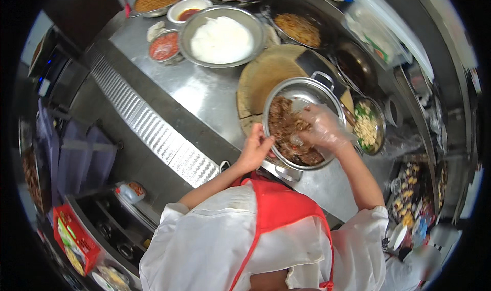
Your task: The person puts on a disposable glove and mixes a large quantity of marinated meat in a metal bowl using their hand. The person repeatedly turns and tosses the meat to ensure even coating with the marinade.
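Note:
My left hand (pixel 257 145) grips the near left rim of a stainless steel bowl (pixel 324 91), its thumb at the rim. The bowl has a loop handle on its far side and sits tilted over a round wooden chopping block (pixel 261 80). Inside lies brown, sauced meat (pixel 282 114) in shreds or slices, with a few red bits. My right hand (pixel 322 128), in a clear plastic glove, is down in the bowl with its fingers curled into the meat. Some of the meat and the fingertips are blurred or hidden.
A cleaver-like dark blade (pixel 316 67) rests on the block. Beyond are a large steel basin of white food (pixel 222 40), a bowl of chopped red food (pixel 164 46) and a pan of brown strips (pixel 298 29). At right sits a bowl of greens and pale chopped pieces (pixel 366 126); a floor grate (pixel 153 130) runs left.

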A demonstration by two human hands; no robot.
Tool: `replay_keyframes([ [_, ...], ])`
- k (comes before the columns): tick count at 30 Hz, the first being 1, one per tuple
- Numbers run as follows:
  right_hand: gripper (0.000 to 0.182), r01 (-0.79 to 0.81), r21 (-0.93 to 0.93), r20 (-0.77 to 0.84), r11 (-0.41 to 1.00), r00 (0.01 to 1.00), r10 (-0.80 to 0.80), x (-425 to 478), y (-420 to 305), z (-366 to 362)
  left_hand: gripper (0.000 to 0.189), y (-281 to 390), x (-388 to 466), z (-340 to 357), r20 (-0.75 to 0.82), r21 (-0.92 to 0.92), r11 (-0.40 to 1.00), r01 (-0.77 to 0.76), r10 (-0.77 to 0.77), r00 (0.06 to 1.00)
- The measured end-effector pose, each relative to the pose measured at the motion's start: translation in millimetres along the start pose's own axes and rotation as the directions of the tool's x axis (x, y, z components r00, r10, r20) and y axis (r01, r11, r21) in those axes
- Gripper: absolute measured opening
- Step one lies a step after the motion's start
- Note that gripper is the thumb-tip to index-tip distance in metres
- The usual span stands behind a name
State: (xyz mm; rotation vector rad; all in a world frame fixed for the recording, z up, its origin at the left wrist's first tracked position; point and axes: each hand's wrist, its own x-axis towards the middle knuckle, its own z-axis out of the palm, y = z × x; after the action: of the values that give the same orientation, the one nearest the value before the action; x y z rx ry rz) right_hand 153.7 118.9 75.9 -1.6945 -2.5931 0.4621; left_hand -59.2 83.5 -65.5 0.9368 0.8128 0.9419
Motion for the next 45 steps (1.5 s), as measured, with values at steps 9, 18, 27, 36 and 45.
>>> replay_keyframes([
  [9,0.051,-0.040,-0.130,-0.099,0.991,0.995,0.027,-1.0,-17.0,69.9,0.022,11.1,0.6,0.5,0.023,0.010,1.000,-0.012,0.012,1.000],
  [18,0.072,-0.325,0.155,-0.250,0.933,0.900,0.356,-21.7,37.5,14.2,0.021,10.4,0.9,-3.9,0.049,0.013,1.000,-0.007,0.007,0.999],
  [27,0.059,-0.111,0.273,-0.305,0.956,0.932,0.195,-16.6,23.1,63.9,0.021,16.6,0.5,-1.3,0.055,0.022,1.000,0.019,-0.020,0.998],
  [36,0.040,-0.186,-0.038,0.094,0.982,0.977,0.189,-51.0,8.4,52.5,0.021,15.3,0.3,-3.9,0.056,0.016,0.999,0.041,-0.042,0.998],
  [45,0.053,-0.428,0.313,-0.307,0.848,0.799,0.517,7.8,74.1,76.1,0.021,14.3,2.6,-4.4,0.060,0.019,0.999,0.043,-0.044,0.997],
])
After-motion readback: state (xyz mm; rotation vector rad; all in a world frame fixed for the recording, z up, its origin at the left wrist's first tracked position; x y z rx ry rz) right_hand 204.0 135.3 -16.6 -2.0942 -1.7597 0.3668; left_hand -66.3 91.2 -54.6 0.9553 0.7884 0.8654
